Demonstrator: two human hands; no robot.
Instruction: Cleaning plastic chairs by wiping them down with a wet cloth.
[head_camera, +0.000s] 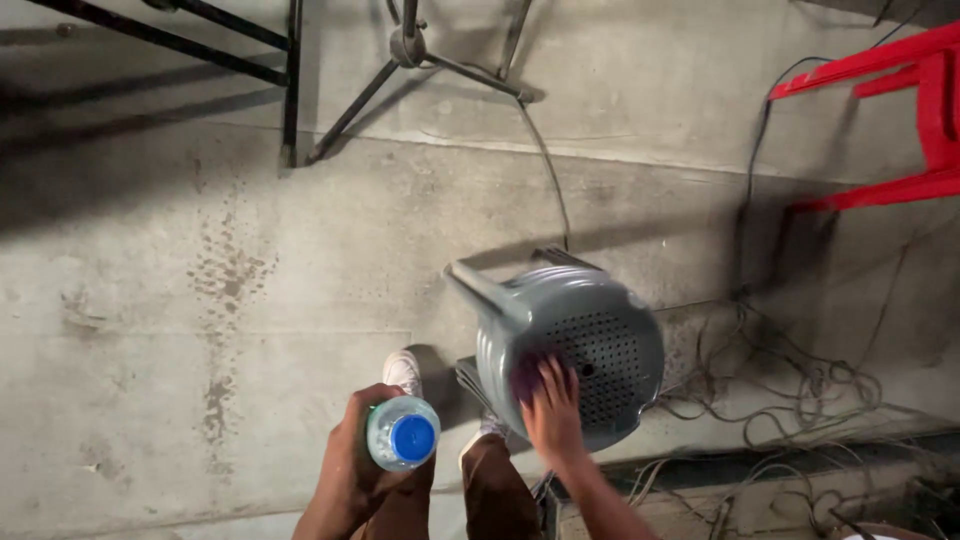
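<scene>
My left hand (350, 470) is wrapped around a clear plastic bottle with a blue cap (404, 433), held upright so the cap faces me. My right hand (552, 412) lies flat with fingers spread on the perforated seat of a grey plastic stool (580, 340). The stool is tilted, with its legs pointing up and left. Below the hands I see my brown trousers (495, 495) and a white shoe (403, 370) on the concrete floor.
A red plastic chair (900, 110) stands at the upper right. Tangled cables (800, 390) lie on the floor to the right of the stool. Black metal stand legs (400, 70) and a dark frame (200, 40) rest at the top.
</scene>
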